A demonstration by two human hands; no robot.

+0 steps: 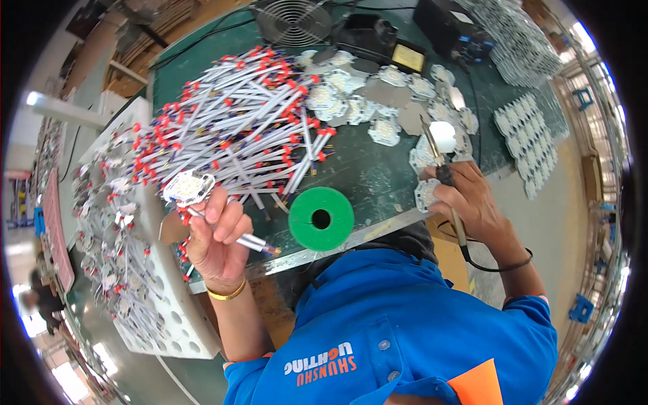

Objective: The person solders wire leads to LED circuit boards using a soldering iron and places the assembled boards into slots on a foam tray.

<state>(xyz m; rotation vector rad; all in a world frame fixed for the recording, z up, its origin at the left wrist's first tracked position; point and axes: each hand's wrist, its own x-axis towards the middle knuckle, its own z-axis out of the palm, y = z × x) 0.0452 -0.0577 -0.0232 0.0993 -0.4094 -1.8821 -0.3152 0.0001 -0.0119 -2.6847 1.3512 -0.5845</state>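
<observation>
L hand point(224, 237) is closed in a pinch – board point(190, 188) at the fingertips, white lead point(251, 241) under the fingers w/ its free end out past the palm. Can't tell if the lead is joined to the board. Grip looks light, so a twist could prob. drop the board or strain any joint. Pile of leads point(233, 135), just beyond L hand, is a loose tangle; a sweep of that hand could snag or scatter it.

Spool point(305, 219), between the hands, sits right at the bench's front edge – a forearm bump could send it off.

R hand point(472, 197) is wrapped round the iron point(443, 174), tip pointing away over loose boards point(385, 131). Can't tell if the tip touches any; if hot, a careless dip could scorch one. Cord point(499, 268) loops below R wrist & could catch, tugging the iron.

Containers: tray point(202, 327), L of L hand, white w/ round holes, has boards + leads heaped on it. Spool's winding doesn't show. Black box point(368, 32), well beyond R hand, has a yellow pad point(409, 58) at one end; rest of its inside too dark to tell.
</observation>
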